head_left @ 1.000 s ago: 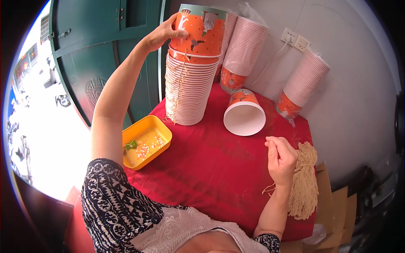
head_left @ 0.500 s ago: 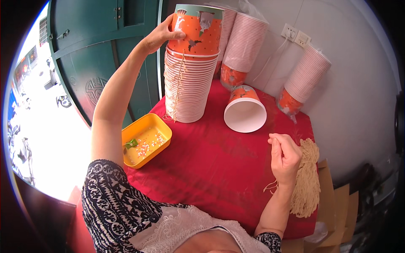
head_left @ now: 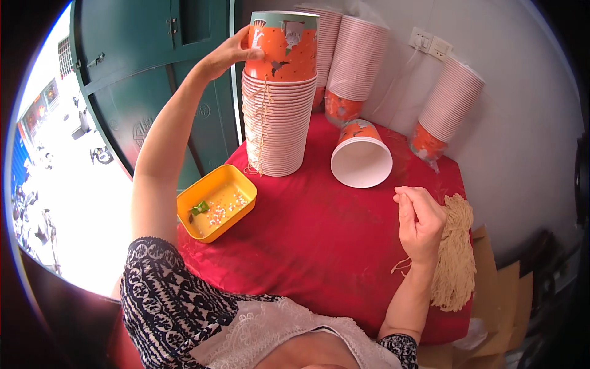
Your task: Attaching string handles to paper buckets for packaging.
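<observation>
A smooth, paper-looking orange cup (head_left: 286,54) with a grey-green band and small dark figures tops a tall stack (head_left: 279,126) of nested cups, their pale pink rims making tight ridges all the way down. The left hand (head_left: 228,56) has hold of its left side, thumb laid over the front wall and fingers spread around behind. A knotted, fibrous cord (head_left: 264,117) trails down the ridges. The right hand (head_left: 421,224) is curled nearly closed above the table, thumb against bent fingers; whether it pinches anything thin I cannot tell. Just beside it hangs a thick, ropy bundle of beige string (head_left: 455,261), loose strands by the wrist.

The creased red cloth (head_left: 301,246) also carries a shiny yellow tub (head_left: 232,219) of scattered pale bits and a green scrap, near the left arm. Right of the stack a cup on its side (head_left: 361,160) shows its round white mouth. Behind, plastic-wrapped stacks (head_left: 356,64) crowd the wall by the socket plates (head_left: 431,44), with another wrapped stack (head_left: 450,101) leaning at the right
</observation>
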Action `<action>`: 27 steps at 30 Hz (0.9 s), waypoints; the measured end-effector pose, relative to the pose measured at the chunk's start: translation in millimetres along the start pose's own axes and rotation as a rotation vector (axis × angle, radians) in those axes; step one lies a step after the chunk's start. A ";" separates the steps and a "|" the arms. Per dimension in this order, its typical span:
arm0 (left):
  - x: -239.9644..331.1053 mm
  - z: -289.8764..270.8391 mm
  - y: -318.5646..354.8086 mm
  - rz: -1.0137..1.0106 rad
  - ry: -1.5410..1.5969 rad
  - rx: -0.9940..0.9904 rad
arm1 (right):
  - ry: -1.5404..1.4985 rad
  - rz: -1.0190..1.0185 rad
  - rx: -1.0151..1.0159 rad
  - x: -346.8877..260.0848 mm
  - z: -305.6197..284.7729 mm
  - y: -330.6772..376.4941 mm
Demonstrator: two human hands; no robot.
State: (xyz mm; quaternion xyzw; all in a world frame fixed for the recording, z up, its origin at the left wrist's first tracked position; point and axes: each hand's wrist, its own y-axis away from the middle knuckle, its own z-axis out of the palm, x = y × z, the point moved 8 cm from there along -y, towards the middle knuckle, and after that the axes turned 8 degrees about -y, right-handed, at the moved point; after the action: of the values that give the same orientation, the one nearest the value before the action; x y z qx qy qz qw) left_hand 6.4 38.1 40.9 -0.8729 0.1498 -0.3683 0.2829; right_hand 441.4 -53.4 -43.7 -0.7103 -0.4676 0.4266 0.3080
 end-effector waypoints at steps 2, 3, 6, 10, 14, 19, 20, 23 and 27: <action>9.6 -28.2 -1.1 -0.068 0.006 0.090 | -0.007 0.002 0.002 -0.3 -0.8 -0.5; 9.1 -45.8 -4.9 -0.063 -0.063 0.274 | -0.003 -0.014 0.001 -1.8 0.7 -0.8; 72.2 -62.8 -35.9 0.070 -0.095 0.450 | 0.023 -0.037 0.010 -3.6 -3.3 -0.6; 107.7 -48.5 -86.9 -0.297 -0.475 0.265 | 0.004 -0.069 -0.001 -8.9 -1.8 -0.5; 101.3 -2.0 -89.5 0.490 -1.059 -0.304 | -0.053 -0.109 -0.015 -20.3 4.1 -2.8; 111.8 48.5 -68.4 -0.695 -0.472 -0.376 | 0.002 -0.141 0.033 -15.4 -15.5 1.3; 103.4 44.3 -68.9 -0.659 -0.480 -0.391 | -0.014 -0.138 0.031 -16.6 -13.2 0.9; 47.0 19.7 -93.0 -0.598 -0.516 -0.459 | -0.051 -0.199 0.055 -27.5 -10.1 -3.3; 77.2 67.2 -108.2 -0.523 -0.468 -0.518 | -0.006 -0.164 0.062 -20.1 -25.5 1.5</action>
State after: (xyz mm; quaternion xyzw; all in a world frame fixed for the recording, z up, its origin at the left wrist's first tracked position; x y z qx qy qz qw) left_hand 113.8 113.6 111.1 -0.9835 -0.0574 -0.1700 -0.0217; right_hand 460.8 -73.7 -27.2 -0.6584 -0.5115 0.4167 0.3623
